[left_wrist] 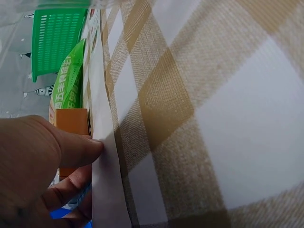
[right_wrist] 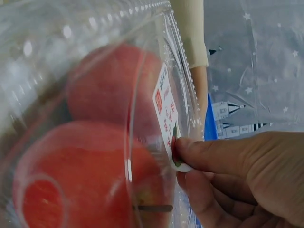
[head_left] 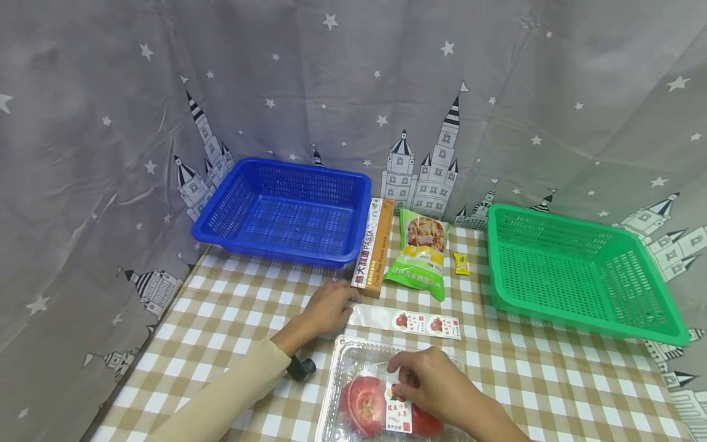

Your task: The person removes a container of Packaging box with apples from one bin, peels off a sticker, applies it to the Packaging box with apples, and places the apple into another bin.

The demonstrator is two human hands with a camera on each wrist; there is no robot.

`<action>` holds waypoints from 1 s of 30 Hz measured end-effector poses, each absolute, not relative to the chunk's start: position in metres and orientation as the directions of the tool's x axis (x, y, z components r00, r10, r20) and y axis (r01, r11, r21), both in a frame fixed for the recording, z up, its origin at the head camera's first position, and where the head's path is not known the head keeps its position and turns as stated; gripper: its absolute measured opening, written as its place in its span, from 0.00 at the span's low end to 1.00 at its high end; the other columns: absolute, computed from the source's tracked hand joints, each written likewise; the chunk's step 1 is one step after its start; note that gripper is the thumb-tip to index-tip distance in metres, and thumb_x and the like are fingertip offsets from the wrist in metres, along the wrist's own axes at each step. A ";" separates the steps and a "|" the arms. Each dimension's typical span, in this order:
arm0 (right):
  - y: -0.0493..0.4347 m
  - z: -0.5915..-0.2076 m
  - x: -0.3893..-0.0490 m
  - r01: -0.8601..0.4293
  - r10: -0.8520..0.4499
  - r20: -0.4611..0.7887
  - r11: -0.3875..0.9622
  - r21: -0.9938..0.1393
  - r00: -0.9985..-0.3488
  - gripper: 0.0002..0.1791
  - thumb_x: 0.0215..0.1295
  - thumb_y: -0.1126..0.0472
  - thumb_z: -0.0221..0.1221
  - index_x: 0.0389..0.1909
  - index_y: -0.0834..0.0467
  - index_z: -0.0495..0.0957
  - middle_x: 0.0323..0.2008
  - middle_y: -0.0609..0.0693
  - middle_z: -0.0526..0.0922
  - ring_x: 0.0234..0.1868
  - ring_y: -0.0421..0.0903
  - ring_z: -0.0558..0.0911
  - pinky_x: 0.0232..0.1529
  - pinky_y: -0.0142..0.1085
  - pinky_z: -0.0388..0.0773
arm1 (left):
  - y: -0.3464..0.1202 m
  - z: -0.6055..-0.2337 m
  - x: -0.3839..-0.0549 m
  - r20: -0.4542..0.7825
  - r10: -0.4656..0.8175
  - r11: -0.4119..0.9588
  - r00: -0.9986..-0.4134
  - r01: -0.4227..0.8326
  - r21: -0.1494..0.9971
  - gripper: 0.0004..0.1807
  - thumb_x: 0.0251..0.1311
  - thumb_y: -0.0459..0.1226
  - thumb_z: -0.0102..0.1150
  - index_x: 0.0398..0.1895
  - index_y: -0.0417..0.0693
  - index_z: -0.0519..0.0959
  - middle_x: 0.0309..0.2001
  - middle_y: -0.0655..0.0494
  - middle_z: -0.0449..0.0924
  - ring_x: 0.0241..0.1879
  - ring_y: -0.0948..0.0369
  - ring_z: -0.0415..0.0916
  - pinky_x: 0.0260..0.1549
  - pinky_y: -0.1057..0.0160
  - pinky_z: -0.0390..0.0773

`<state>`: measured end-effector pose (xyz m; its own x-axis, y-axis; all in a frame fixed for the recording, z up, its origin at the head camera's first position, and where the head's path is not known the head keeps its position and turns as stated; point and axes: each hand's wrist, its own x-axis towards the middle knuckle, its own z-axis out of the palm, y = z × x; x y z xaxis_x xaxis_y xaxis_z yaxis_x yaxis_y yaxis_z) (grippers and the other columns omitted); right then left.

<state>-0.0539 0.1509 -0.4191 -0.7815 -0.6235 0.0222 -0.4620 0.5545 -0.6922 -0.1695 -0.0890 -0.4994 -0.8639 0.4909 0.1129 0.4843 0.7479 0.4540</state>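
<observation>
As the right hand (head_left: 436,380) pinches the label (head_left: 399,418) by its far end over the box (head_left: 331,388), which lies toward the bench's (head_left: 552,393) near edge, the left hand (head_left: 328,307) rests, fingers loosely bent, at the strip's (head_left: 372,316) left end. Probably the label should be kept straight, then smoothed from its free end, without bubbles.
</observation>
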 end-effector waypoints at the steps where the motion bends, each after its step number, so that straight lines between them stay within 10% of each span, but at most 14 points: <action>1: 0.150 -0.419 -0.053 -0.466 -0.619 0.028 0.559 -0.686 -0.785 0.09 0.53 0.68 0.71 0.34 0.59 0.82 0.19 0.33 0.74 0.19 0.27 0.71 0.21 0.24 0.72 | -0.089 -0.499 -0.169 0.112 0.490 0.751 -0.864 0.484 0.450 0.16 0.51 0.27 0.65 0.43 0.50 0.84 0.40 0.54 0.79 0.39 0.52 0.73 0.41 0.54 0.73; 30: 0.159 -0.417 -0.045 -0.579 -0.653 -0.012 0.680 -0.449 -0.757 0.08 0.54 0.55 0.72 0.33 0.49 0.83 0.28 0.34 0.70 0.24 0.31 0.66 0.23 0.27 0.66 | -0.086 -0.496 -0.162 0.053 0.449 0.817 -0.892 0.434 0.379 0.17 0.53 0.31 0.65 0.46 0.56 0.84 0.46 0.55 0.77 0.46 0.50 0.69 0.43 0.48 0.71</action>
